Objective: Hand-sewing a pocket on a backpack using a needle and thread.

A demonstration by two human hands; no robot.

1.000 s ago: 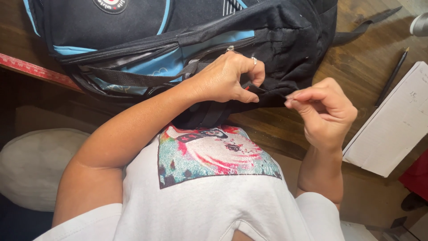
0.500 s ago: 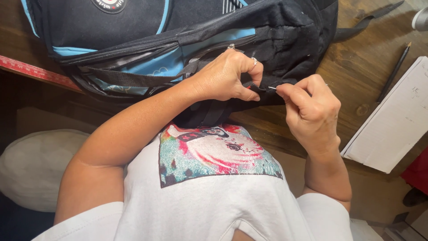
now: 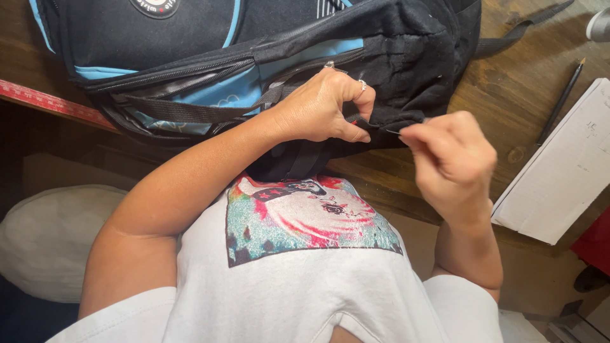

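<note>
both hands work at one edge: left hand (image 3: 324, 108) pinches the black fabric edge of the backpack (image 3: 254, 57); right hand (image 3: 451, 159), just beside, pinches a thin needle (image 3: 394, 132) touching that edge. backpack lies on the wooden counter (image 3: 508, 95), beyond the hands; pencil (image 3: 560, 101) and white box (image 3: 565, 171) lie to the right.

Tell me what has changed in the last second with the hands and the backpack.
The right hand went in to meet the left at the black fabric edge, then drew back a little, a thin needle-like point showing at its fingers. The left hand kept pinching that edge; the backpack, pencil and white box stayed put.
</note>
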